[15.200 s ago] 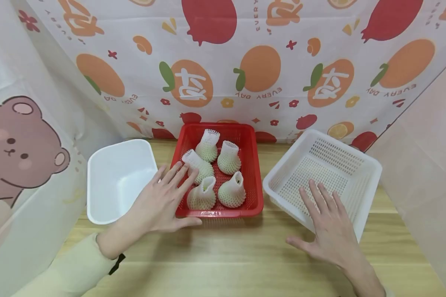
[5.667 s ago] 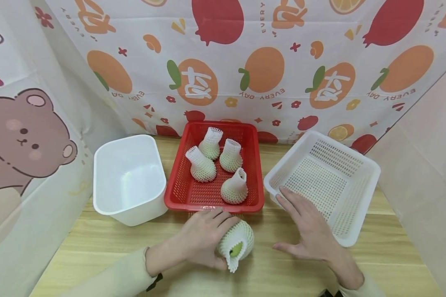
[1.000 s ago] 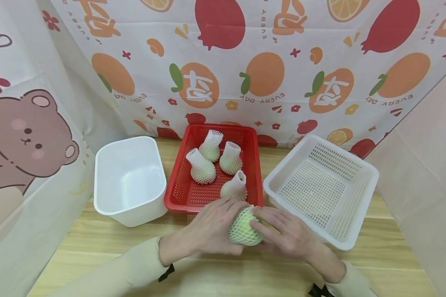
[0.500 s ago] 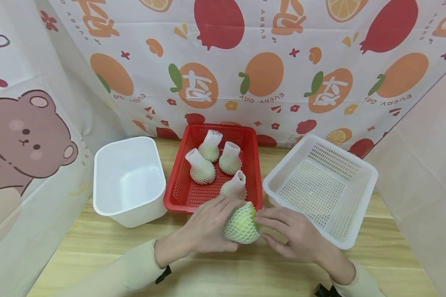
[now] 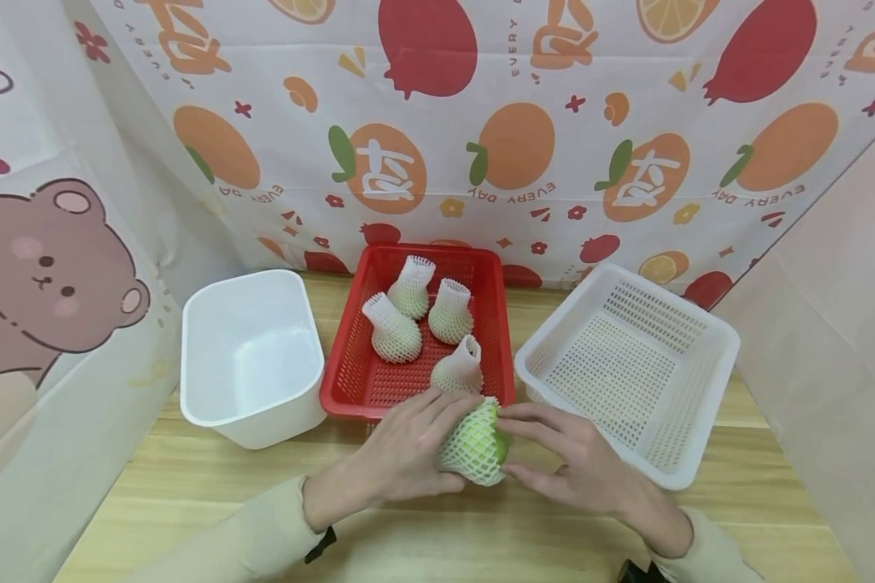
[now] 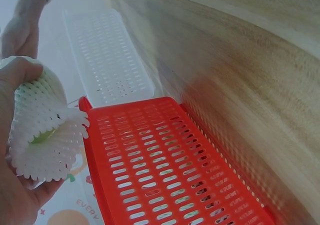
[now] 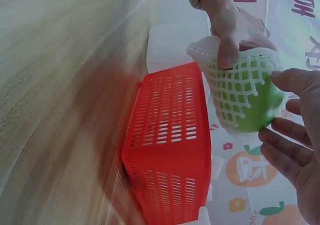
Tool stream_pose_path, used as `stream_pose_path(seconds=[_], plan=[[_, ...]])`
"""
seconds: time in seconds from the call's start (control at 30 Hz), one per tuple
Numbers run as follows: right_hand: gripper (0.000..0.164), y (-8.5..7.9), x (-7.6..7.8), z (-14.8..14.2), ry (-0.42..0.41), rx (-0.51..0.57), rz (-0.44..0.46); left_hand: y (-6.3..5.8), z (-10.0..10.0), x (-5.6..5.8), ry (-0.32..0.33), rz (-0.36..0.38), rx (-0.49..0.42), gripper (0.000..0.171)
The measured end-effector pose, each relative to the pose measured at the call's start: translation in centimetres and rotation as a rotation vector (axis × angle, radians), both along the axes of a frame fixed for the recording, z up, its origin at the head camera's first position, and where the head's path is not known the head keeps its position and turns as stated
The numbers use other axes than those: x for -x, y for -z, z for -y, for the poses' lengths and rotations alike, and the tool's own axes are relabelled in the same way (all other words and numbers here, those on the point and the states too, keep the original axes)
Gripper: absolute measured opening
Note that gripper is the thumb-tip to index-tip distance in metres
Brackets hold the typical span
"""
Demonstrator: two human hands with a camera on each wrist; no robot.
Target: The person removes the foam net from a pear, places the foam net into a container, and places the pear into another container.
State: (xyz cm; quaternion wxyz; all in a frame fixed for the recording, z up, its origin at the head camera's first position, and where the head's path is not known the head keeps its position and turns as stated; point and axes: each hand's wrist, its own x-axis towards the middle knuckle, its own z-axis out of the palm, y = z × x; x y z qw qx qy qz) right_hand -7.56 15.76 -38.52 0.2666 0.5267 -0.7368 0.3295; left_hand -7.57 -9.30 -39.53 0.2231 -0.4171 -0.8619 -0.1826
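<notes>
Before the red basket, my left hand (image 5: 411, 449) grips a green fruit (image 7: 266, 105) in a white foam net sleeve (image 5: 472, 449), its thumb and fingers wrapped round the sleeve. The fruit's smooth end is bare on the right side, while the loose, frilled mouth of the sleeve (image 6: 47, 145) shows at the other end in the left wrist view. My right hand (image 5: 572, 457) pinches the bare end, thumb on one side and fingertips on the other. Behind the hands, the red basket (image 5: 510, 356) holds several foam-netted fruits (image 5: 396, 336); the nearest is partly covered by my left hand.
A white solid-walled bin (image 5: 251, 364) stands left of the red basket. On the right, a white perforated basket (image 5: 700, 389) sits at an angle, close to my right hand. A fruit-printed curtain (image 5: 445, 162) hangs behind, above the wooden table (image 5: 423, 542).
The fruit left the red basket for my left hand earlier. Over the last second its sleeve has drawn back, baring more green on the right, and my right hand's hold has shifted to that bare end.
</notes>
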Motion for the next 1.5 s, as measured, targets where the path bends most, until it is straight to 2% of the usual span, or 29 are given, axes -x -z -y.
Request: stream_pose_path(seconds=[0.4,0.7,0.87,1.17,1.5], plan=[[0.061,0.4,0.1,0.3,0.111,-0.086,0.101,-0.2,-0.1,0.0,0.004,0.039,-0.005,0.095],[0.075,0.4,0.2,0.3,0.152,-0.155,0.152,-0.5,-0.4,0.0,0.013,0.059,0.016,0.097],[0.078,0.4,0.1,0.5,0.159,-0.129,0.134,-0.6,-0.5,0.0,0.017,0.065,0.023,0.098],[0.081,0.6,0.0,0.4,0.183,-0.06,0.052,-0.9,-0.6,-0.1,0.017,0.01,0.014,0.092],[0.081,0.3,-0.2,-0.2,0.177,-0.018,0.077,-1.2,-0.1,-0.3,-0.002,0.0,0.046,0.085]])
